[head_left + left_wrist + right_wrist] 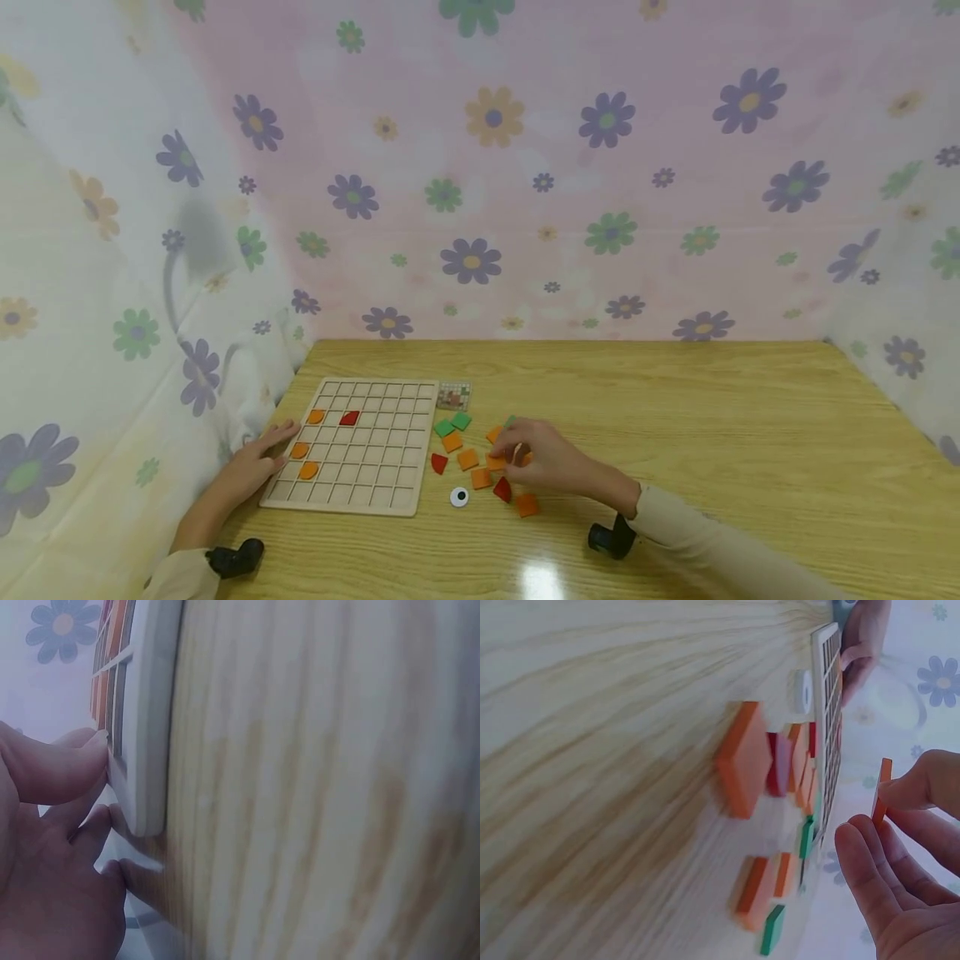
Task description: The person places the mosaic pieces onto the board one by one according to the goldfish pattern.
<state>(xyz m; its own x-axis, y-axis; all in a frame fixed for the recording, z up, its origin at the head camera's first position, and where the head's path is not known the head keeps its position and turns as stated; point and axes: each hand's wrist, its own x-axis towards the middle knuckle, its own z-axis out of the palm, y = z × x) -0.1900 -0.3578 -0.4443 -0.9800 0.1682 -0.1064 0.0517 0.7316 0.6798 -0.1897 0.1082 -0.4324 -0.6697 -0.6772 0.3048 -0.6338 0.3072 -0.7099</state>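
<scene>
A wooden grid board (381, 475) lies at the left of the table, bearing three orange rounded pieces (308, 471) and one red piece (349, 418). Against its left edge rests my left hand (251, 465), fingers spread; in the left wrist view the thumb (71, 769) touches the board's rim. Over the loose pieces right of the board, my right hand (551, 458) pinches an orange tile (883, 791) between thumb and fingers, raised off the table. Below that hand lie a red piece (502, 490) and an orange square tile (527, 505).
Beside the board are green tiles (445, 428), orange tiles (468, 459), another red piece (439, 463) and a white disc with a black dot (459, 497). A small picture card (454, 396) touches the board's top right corner. Flowered cloth (551, 287) hangs behind the table.
</scene>
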